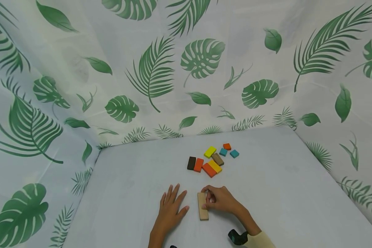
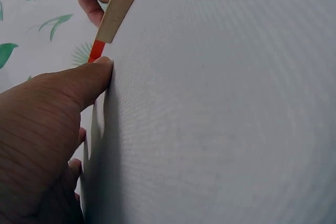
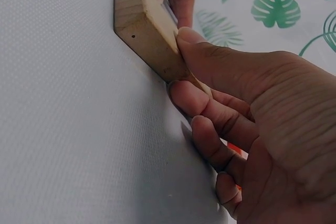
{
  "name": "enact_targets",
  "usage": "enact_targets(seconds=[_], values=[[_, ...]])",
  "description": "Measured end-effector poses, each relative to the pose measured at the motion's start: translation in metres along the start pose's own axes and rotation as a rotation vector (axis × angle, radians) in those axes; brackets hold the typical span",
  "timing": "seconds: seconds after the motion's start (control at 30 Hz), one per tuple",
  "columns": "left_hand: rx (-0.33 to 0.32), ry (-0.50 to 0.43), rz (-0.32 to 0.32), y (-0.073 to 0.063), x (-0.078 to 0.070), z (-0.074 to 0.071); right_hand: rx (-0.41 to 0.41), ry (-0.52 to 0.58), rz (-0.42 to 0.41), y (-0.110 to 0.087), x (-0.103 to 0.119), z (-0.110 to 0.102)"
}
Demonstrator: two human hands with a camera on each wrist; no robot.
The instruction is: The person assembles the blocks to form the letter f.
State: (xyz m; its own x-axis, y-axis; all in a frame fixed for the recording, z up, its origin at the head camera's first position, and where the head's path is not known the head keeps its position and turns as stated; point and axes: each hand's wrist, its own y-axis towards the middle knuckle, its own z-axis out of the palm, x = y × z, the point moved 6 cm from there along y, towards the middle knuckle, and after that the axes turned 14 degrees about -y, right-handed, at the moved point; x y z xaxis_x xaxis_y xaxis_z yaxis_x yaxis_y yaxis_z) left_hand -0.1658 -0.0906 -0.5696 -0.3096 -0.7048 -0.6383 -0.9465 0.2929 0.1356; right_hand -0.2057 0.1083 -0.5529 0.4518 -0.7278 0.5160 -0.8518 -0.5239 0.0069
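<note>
In the head view a pale wooden block (image 1: 201,206) lies lengthwise on the white table. My right hand (image 1: 222,200) pinches its right side, thumb near the lower part and a finger at the far end. Up close in the right wrist view, the thumb and curled fingers touch the block (image 3: 149,27), whose end has a small dark dot. To the left, my left hand (image 1: 170,210) rests on the table with fingers spread, apart from the block. The left wrist view shows the left thumb (image 2: 79,82) straight along the surface.
Farther back lies a loose group of coloured blocks: a black block (image 1: 191,163), a yellow block (image 1: 210,152), a brown block (image 1: 217,159), plus several red, orange and blue ones. A leaf-printed cloth (image 1: 229,113) borders the table (image 1: 136,172) at the back and sides.
</note>
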Motion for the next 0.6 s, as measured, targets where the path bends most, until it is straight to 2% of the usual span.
enact_targets(seconds=[0.6], values=[[0.005,-0.016,0.002,0.0007,-0.0003,-0.0009,-0.023,0.023,0.018,-0.0021,-0.0032,0.0046]])
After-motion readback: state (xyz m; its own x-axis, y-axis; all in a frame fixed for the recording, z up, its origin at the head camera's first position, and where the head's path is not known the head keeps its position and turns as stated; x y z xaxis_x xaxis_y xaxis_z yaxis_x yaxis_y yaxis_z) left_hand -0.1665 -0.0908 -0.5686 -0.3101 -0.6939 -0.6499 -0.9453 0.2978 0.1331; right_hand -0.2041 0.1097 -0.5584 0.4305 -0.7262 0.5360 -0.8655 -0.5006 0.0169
